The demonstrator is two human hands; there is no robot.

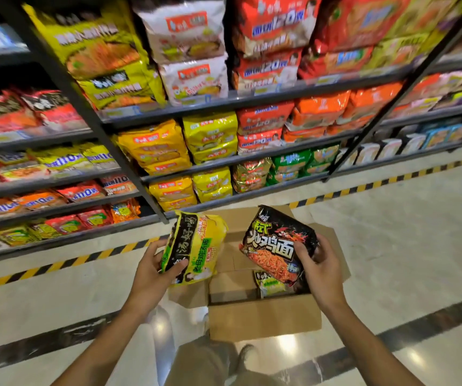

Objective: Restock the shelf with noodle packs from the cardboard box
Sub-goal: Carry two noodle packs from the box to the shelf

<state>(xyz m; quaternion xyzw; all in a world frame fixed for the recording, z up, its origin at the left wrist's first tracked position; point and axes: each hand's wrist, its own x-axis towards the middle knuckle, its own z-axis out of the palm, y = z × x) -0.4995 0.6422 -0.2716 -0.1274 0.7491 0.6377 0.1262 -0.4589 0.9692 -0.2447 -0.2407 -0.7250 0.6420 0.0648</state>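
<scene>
An open cardboard box (263, 316) sits on the floor in front of the shelf (224, 103). My left hand (151, 277) grips a yellow and green noodle pack (199, 243) above the box's left flap. A black and red noodle pack (277, 243) is held by my right hand (322, 271) over the box's right side. Inside the box lies another yellow-green pack (271, 284), partly hidden by the black pack. The shelf tiers are packed with noodle bags in yellow, white, red, orange and green.
A yellow and black hazard stripe (65, 261) runs on the floor along the shelf base. Dark uprights (90, 115) divide the shelf bays. My leg and shoe (241, 355) stand just behind the box on glossy tiles.
</scene>
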